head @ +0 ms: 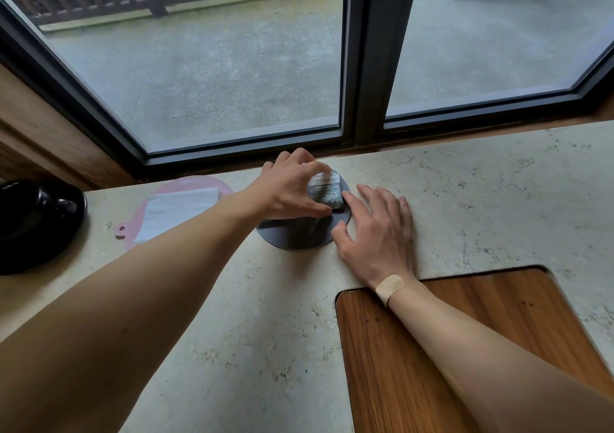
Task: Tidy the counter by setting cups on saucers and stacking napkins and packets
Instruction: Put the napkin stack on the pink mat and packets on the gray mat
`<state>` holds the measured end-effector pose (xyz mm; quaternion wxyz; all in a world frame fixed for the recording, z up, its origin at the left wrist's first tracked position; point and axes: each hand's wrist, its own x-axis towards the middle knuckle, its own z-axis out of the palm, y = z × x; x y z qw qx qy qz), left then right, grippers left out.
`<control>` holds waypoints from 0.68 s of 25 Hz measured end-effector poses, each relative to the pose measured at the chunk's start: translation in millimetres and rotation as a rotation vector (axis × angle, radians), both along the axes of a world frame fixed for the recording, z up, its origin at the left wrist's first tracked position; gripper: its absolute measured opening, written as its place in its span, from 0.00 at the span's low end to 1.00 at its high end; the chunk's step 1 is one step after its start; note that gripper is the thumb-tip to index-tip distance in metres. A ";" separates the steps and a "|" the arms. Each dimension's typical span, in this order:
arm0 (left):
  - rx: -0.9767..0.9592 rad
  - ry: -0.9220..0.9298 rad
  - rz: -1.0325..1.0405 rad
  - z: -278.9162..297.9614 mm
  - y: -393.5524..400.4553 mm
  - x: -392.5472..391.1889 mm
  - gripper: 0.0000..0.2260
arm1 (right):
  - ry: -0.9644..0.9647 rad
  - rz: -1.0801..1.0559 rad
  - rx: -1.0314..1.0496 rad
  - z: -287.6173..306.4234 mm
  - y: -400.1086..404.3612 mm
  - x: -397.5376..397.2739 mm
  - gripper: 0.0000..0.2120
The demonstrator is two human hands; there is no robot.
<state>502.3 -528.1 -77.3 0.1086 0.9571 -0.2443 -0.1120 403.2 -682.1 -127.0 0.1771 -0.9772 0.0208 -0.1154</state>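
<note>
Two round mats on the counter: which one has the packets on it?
The dark grey mat under both hands, holding the packets the left hand pinches. The pink mat holds a white napkin instead.

Our two bare arms reach forward, hands close together.

Our left hand [289, 190] curls, thumb and fingertips pinching a small silvery packet [325, 190]; our right hand [378, 230] lies flat, fingers spread, a tan plaster [390, 288] across its wrist.

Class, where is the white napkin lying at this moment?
In the head view the napkin lies on the pink mat at the left of the counter, between the black dish and the left hand.
</note>
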 end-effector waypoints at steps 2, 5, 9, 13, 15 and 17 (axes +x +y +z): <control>0.008 0.005 -0.003 0.1 -0.3 1.5 0.32 | -0.001 0.002 0.000 -0.1 -0.1 0.0 0.29; 0.027 0.005 -0.006 -0.3 -0.9 2.6 0.32 | -0.010 -0.002 0.000 -0.7 0.0 0.0 0.29; 0.033 -0.003 -0.005 -1.0 -0.3 2.3 0.32 | -0.017 -0.001 0.004 -1.4 0.0 0.5 0.28; 0.034 -0.014 0.000 -1.5 -0.8 1.4 0.31 | -0.022 -0.001 0.011 -1.9 -0.3 0.4 0.27; 0.033 -0.008 0.002 -1.4 -0.8 1.4 0.31 | -0.019 0.000 0.013 -2.2 -0.5 0.6 0.27; 0.027 -0.013 0.013 -1.7 -0.8 1.0 0.31 | -0.022 -0.003 0.023 -2.3 -0.7 0.8 0.26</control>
